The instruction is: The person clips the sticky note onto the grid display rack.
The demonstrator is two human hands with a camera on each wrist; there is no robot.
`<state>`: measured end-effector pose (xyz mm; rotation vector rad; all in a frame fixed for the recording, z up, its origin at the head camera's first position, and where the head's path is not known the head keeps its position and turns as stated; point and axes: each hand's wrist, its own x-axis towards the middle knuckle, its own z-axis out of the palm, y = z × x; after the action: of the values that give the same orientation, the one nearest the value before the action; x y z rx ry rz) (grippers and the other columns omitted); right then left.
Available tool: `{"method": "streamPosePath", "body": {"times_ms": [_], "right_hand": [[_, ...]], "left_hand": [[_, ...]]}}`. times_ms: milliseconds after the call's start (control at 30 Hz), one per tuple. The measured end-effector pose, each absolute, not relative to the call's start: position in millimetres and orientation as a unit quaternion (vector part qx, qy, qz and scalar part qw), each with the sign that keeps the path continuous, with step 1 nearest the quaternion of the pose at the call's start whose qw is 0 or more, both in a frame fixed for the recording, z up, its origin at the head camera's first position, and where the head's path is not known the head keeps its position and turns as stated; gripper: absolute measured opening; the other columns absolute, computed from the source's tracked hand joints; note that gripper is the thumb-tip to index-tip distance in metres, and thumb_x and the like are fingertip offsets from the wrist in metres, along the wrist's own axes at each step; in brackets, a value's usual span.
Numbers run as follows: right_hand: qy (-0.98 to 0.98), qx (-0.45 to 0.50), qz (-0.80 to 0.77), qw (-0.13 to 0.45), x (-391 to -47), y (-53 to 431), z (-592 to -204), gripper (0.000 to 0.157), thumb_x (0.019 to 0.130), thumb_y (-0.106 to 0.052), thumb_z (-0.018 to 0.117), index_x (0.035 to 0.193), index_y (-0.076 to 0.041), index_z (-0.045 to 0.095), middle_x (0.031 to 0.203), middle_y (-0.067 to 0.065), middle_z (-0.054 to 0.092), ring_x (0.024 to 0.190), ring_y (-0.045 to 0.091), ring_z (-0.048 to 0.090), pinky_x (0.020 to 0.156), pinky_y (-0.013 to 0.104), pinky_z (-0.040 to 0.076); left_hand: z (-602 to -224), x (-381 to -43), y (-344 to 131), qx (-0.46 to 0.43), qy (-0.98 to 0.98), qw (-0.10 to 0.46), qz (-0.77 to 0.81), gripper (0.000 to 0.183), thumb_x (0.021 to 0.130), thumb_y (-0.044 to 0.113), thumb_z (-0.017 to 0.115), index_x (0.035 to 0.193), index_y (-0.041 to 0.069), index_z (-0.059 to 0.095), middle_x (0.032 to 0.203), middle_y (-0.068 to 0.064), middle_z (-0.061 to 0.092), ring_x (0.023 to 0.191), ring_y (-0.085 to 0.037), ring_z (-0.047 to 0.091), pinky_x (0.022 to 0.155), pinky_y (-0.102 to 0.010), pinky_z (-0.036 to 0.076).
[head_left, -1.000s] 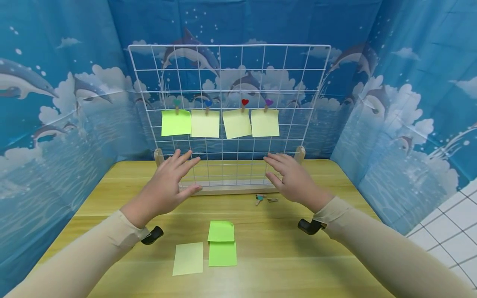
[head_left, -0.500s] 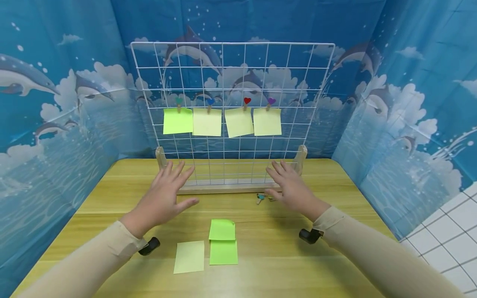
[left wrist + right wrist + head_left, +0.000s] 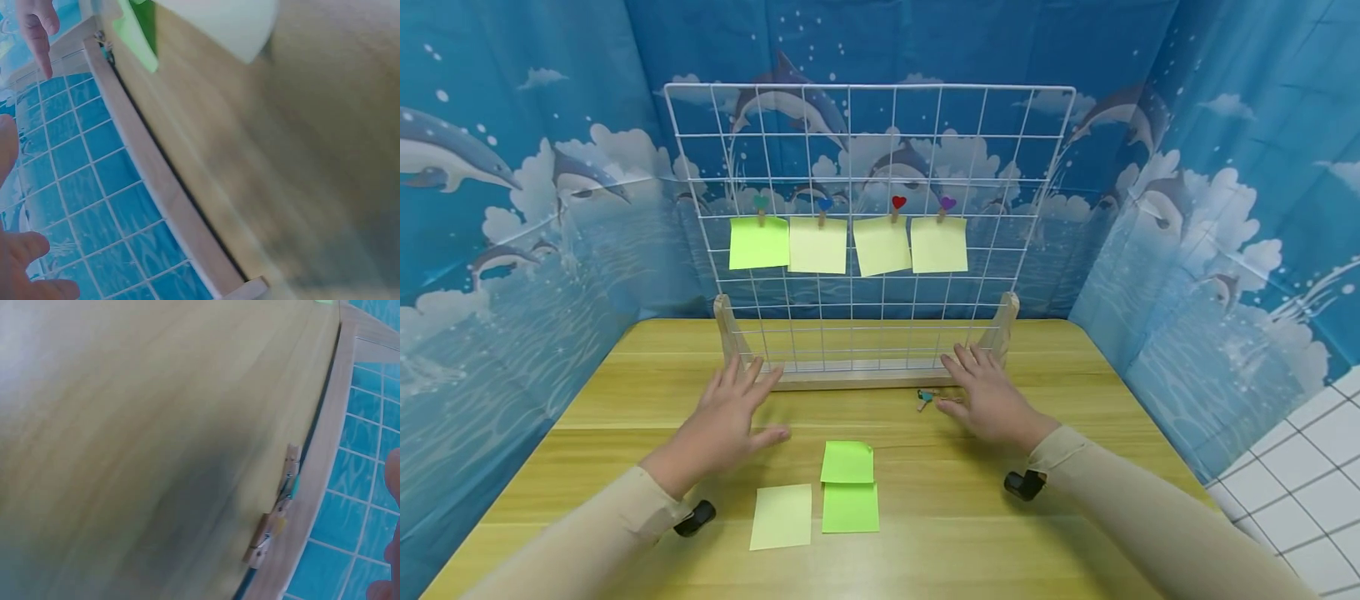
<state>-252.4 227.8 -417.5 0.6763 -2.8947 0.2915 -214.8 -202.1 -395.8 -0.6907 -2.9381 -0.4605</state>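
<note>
My left hand [image 3: 718,425] hovers over the left half of the table, fingers spread and holding nothing. My right hand [image 3: 992,400] is held over the right half the same way, near a few small wooden clothespins [image 3: 925,398], one with a teal decoration. The right wrist view shows the clothespins [image 3: 289,478] lying along the rack's wooden base. On the white wire grid rack [image 3: 870,134] hang a bright green sticky note [image 3: 759,244] and several pale yellow sticky notes [image 3: 817,247], clipped by heart-topped clothespins. Nearer me lie a pale yellow note [image 3: 781,517] and overlapping green notes [image 3: 850,508].
The rack stands at the back of the wooden table [image 3: 955,542] on a wooden base [image 3: 865,381]. A blue dolphin-print curtain [image 3: 512,250] surrounds the table's back and sides. White tiles [image 3: 1307,467] show at the far right.
Both hands have moved down and back toward me, away from the grid, with fingers still spread. The head view has shifted slightly. The notes and clips stay where they were.
</note>
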Motion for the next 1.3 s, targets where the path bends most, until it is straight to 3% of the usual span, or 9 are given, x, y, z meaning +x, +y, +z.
{"method": "streamPosePath", "body": {"times_ms": [200, 467, 1000, 1300], "right_hand": [[-0.966, 0.225, 0.098, 0.076, -253, 230, -425, 0.081, 0.103, -0.047, 0.066, 0.164, -0.003, 0.034, 0.170, 0.029, 0.026, 0.158, 0.055, 0.017, 0.128, 0.069, 0.013], [-0.967, 0.221, 0.103, 0.067, -254, 233, -435, 0.083, 0.103, -0.047, 0.065, 0.165, -0.004, 0.031, 0.171, 0.028, 0.023, 0.158, 0.056, 0.015, 0.128, 0.069, 0.013], [-0.970, 0.208, 0.123, 0.035, -250, 237, -445, 0.081, 0.105, -0.044, 0.064, 0.166, -0.004, 0.030, 0.170, 0.028, 0.026, 0.157, 0.056, 0.020, 0.124, 0.073, 0.018], [-0.971, 0.207, 0.121, 0.012, -249, 236, -446, 0.079, 0.106, -0.041, 0.062, 0.165, 0.000, 0.029, 0.170, 0.026, 0.028, 0.157, 0.052, 0.026, 0.125, 0.068, 0.024]], "left_hand": [[-405, -210, -205, -0.224, -0.962, 0.030, -0.151, 0.097, 0.095, 0.070, 0.062, 0.168, 0.017, 0.028, 0.175, -0.022, 0.016, 0.160, -0.055, 0.002, 0.125, -0.075, 0.007], [-418, -204, -204, -0.216, -0.965, 0.028, -0.146, 0.091, 0.097, 0.057, 0.070, 0.168, 0.016, 0.030, 0.174, -0.022, 0.019, 0.160, -0.054, 0.003, 0.124, -0.075, 0.010], [-436, -196, -207, -0.215, -0.966, 0.009, -0.141, 0.088, 0.098, 0.059, 0.067, 0.165, 0.012, 0.036, 0.172, -0.026, 0.023, 0.160, -0.054, 0.008, 0.123, -0.076, 0.013], [-437, -190, -208, -0.218, -0.963, -0.022, -0.156, 0.085, 0.098, 0.057, 0.068, 0.164, 0.011, 0.038, 0.171, -0.026, 0.026, 0.159, -0.056, 0.009, 0.122, -0.077, 0.013]]}}
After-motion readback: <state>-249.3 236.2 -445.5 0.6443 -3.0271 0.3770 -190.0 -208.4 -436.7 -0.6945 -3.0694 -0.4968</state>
